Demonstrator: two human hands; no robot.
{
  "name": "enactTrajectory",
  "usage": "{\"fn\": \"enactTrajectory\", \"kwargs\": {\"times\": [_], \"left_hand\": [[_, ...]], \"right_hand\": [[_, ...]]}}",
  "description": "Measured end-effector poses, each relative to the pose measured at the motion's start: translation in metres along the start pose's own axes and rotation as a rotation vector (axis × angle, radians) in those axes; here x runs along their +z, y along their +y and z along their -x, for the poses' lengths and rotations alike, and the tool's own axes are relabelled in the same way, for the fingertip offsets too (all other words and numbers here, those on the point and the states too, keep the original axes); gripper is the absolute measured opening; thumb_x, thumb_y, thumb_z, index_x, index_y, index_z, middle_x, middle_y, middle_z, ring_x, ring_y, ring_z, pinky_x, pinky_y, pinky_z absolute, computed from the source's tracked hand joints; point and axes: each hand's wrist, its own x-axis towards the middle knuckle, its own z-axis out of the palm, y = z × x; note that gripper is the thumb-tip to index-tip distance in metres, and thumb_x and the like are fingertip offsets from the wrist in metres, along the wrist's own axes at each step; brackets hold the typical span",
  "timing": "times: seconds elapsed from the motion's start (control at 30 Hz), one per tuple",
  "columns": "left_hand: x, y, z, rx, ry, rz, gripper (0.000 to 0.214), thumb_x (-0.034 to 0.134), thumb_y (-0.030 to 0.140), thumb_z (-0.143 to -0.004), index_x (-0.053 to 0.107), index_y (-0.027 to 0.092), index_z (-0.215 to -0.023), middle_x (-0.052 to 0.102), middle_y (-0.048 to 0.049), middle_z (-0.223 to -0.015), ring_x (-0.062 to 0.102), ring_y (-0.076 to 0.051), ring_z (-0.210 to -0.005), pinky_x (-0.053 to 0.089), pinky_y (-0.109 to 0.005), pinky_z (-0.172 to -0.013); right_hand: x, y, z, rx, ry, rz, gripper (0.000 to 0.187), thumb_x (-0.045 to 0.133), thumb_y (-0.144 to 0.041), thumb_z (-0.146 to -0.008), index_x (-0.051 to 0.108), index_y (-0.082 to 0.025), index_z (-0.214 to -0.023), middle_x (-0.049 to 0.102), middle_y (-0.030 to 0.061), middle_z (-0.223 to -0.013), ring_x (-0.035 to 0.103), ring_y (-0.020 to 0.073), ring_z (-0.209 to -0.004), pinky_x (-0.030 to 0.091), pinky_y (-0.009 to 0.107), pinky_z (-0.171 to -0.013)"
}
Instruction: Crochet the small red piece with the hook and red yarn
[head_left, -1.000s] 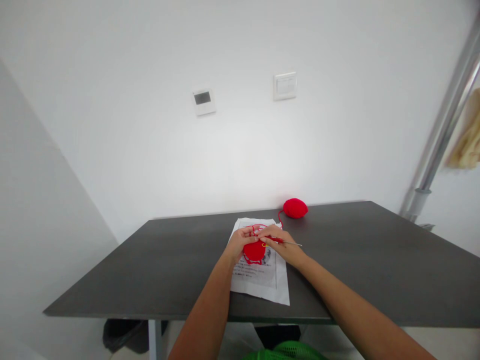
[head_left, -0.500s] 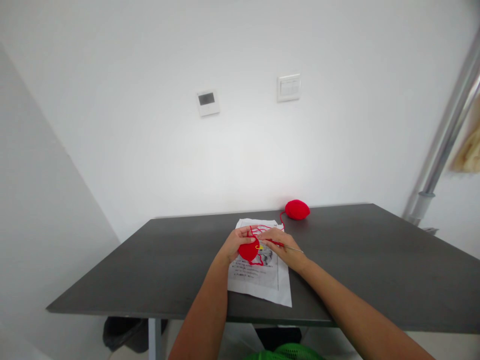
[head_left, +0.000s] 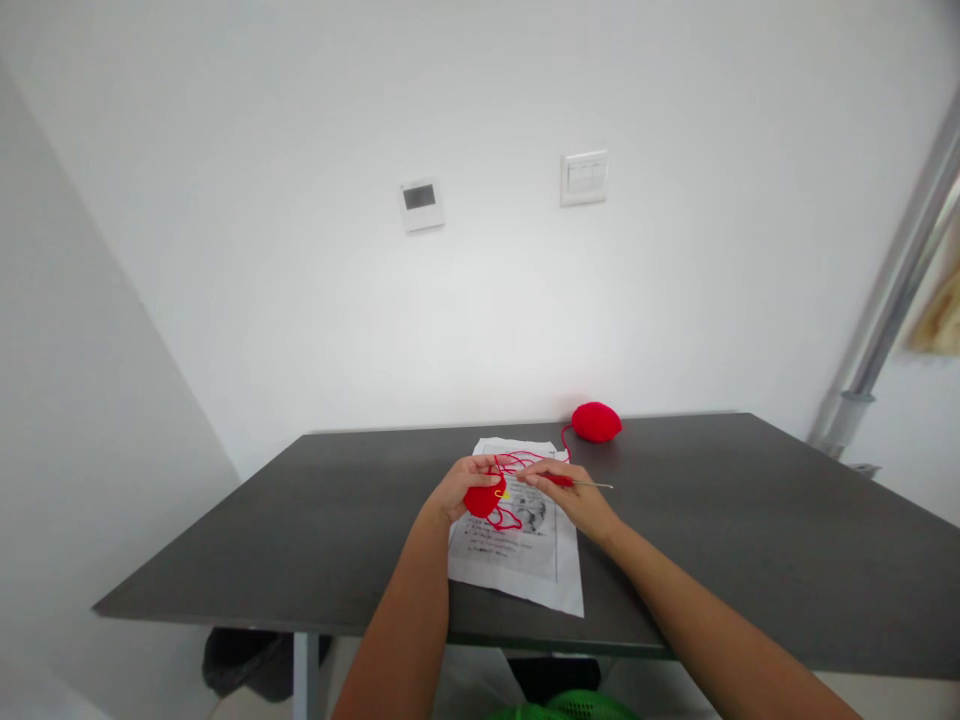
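My left hand [head_left: 463, 485] pinches a rounded red crochet piece [head_left: 484, 499], with red yarn running over its fingers. A small yellow stitch marker [head_left: 502, 494] hangs at the piece's right edge, and a loose red yarn loop [head_left: 510, 523] dangles below. In my right hand [head_left: 571, 497] is a crochet hook [head_left: 561, 480] with a red grip; one metal end sticks out to the right, and its other end by the crochet piece is too small to make out. Red yarn strands stretch between both hands, above a printed paper sheet [head_left: 517, 580].
The red yarn ball [head_left: 596, 422] rests at the back of the dark table [head_left: 712, 520], against the white wall, its strand leading to the hands. A black bin [head_left: 251, 660] stands under the table at left, and a green mesh item [head_left: 570, 706] shows at the bottom.
My left hand and the crochet piece have shifted slightly left, away from my right hand. The hook has turned nearer to level. The view has shifted slightly.
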Motion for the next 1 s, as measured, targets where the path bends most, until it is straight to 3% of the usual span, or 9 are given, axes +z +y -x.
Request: {"fn": "enactTrajectory", "kwargs": {"times": [0.27,0.5,0.73,1.0], "left_hand": [[-0.002,-0.002,0.000,-0.033,-0.008,-0.022,0.044,0.074,0.013,-0.053,0.065,0.011,-0.096,0.064,-0.0060,-0.072,0.056,-0.010,-0.056,0.041,-0.021,-0.056],[-0.005,-0.002,0.002,-0.045,0.003,-0.009,0.042,0.074,0.014,-0.054,0.065,0.010,-0.095,0.064,-0.0062,-0.070,0.056,-0.010,-0.057,0.041,-0.021,-0.057],[-0.011,-0.004,0.002,-0.066,-0.018,-0.017,0.042,0.074,0.015,-0.054,0.065,0.010,-0.095,0.061,-0.0034,-0.064,0.052,-0.008,-0.051,0.038,-0.020,-0.052],[-0.015,-0.008,0.002,-0.060,-0.043,-0.012,0.041,0.071,0.015,-0.056,0.064,0.009,-0.097,0.059,-0.0029,-0.060,0.052,-0.008,-0.049,0.037,-0.020,-0.049]], "right_hand": [[-0.001,-0.002,0.001,-0.022,-0.010,-0.019,0.023,0.057,-0.038,-0.081,0.070,-0.019,-0.082,0.069,0.0044,-0.076,0.062,0.0170,-0.072,0.050,0.029,-0.068],[-0.007,-0.003,0.000,-0.080,-0.105,0.025,0.018,0.056,-0.032,-0.082,0.069,-0.020,-0.085,0.070,0.0045,-0.084,0.064,0.0178,-0.080,0.050,0.030,-0.076],[-0.007,-0.002,0.000,-0.034,-0.106,-0.052,0.020,0.057,-0.034,-0.082,0.069,-0.019,-0.083,0.069,0.0048,-0.081,0.064,0.0180,-0.078,0.051,0.030,-0.073],[-0.009,-0.008,0.000,-0.094,-0.169,0.000,0.019,0.057,-0.032,-0.082,0.069,-0.019,-0.086,0.070,0.0055,-0.083,0.064,0.0182,-0.080,0.050,0.031,-0.077]]}}
